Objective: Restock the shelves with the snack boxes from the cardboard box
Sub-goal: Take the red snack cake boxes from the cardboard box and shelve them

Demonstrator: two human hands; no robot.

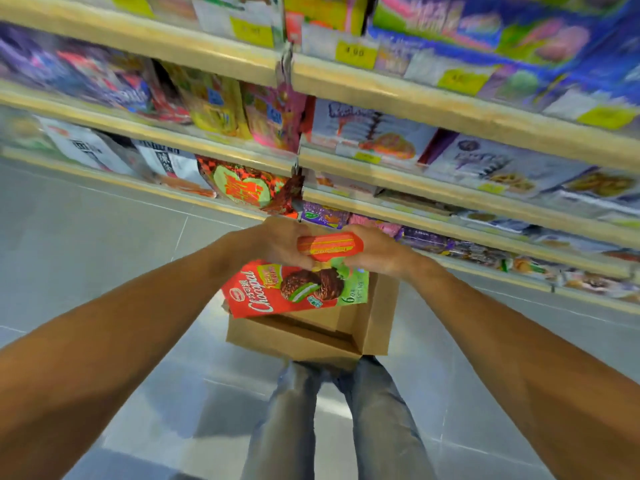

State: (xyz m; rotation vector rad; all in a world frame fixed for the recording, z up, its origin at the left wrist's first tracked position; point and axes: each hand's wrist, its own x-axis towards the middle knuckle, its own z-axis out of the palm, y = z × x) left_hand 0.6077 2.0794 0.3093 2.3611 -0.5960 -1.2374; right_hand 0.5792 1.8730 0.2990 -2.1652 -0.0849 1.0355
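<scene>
A red and green snack box (294, 289) with a chocolate pie picture hangs above the open cardboard box (377, 317) on the floor. My left hand (277, 244) grips its upper end from the left. My right hand (377, 251) grips it from the right. The top flap of the snack box (329, 245) shows between both hands. The cardboard box interior is mostly hidden behind the snack box.
Shelves (415, 188) packed with colourful snack boxes and bags rise in front, with yellow price tags (355, 53) on the rails. The low shelf behind my hands holds purple packs (323, 216). Grey tiled floor lies to the left. My legs in jeans (332, 410) stand behind the cardboard box.
</scene>
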